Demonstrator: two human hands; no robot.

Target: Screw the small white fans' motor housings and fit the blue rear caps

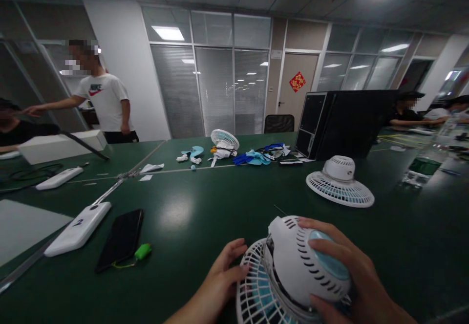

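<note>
A white fan head (296, 260) rests grille-down on the green table (205, 216), in front of me. Its rounded, vented rear cover sits tilted, with a gap showing between it and the grille. My right hand (351, 265) is wrapped over this cover, fingers across its light-blue round part. On the left side, my left hand (227, 275) holds the grille's edge with thumb and fingers. Light-blue blades show through the grille. Beyond, to the right, another white fan head (340, 182) lies face down, untouched.
A black phone (120, 238) with a green tag and a white power bank (78, 228) lie left. Farther back are a small fan (224, 143), blue gloves (252, 158) and a black computer case (340, 123). A water bottle (425, 160) stands right. A person (106, 99) stands back left.
</note>
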